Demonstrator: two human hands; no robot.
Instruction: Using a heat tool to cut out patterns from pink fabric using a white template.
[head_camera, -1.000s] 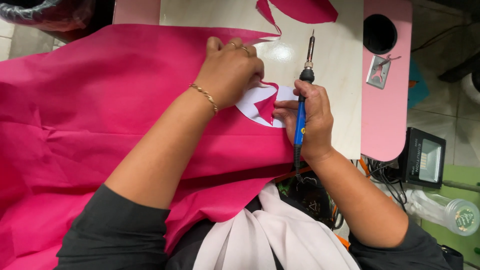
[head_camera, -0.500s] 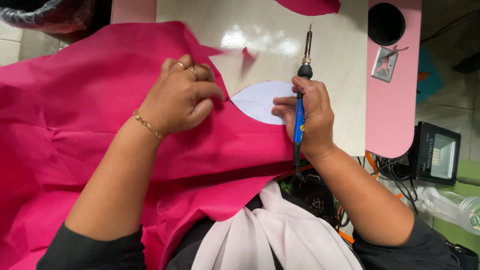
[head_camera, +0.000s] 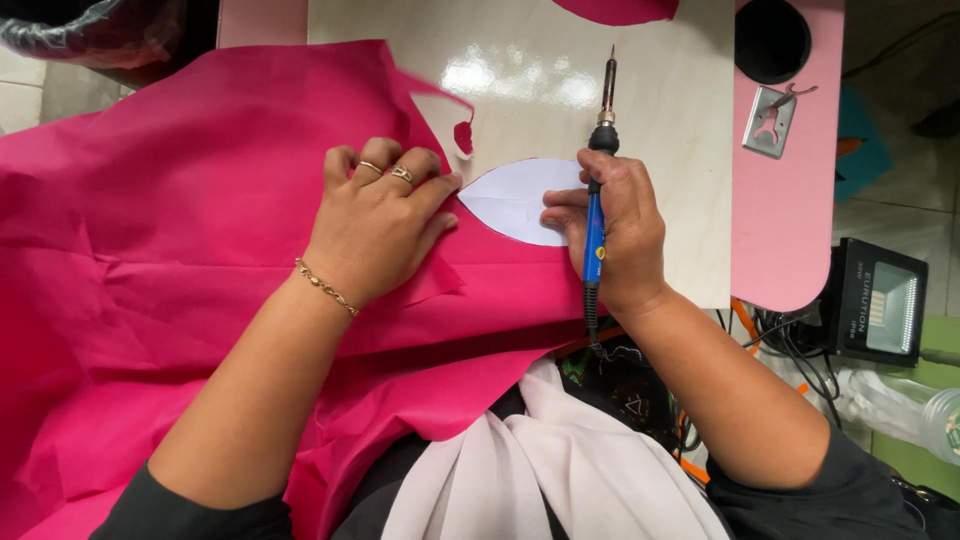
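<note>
Left hand (head_camera: 375, 225) lies spread flat on the pink fabric (head_camera: 180, 250); right hand (head_camera: 615, 225) grips a blue soldering iron (head_camera: 597, 190) beside the white oval template (head_camera: 520, 198) on the desk (head_camera: 660, 150).

A black floodlight (head_camera: 875, 305) sits right of the pink table edge (head_camera: 785, 230), beside a metal plate (head_camera: 772, 120)

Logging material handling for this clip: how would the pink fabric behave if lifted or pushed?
The pink fabric is probably floppy: it creases and drapes off the table. Likely light, since its thin cut edge curls up. It may slide when pushed; the left hand presses it flat.
</note>
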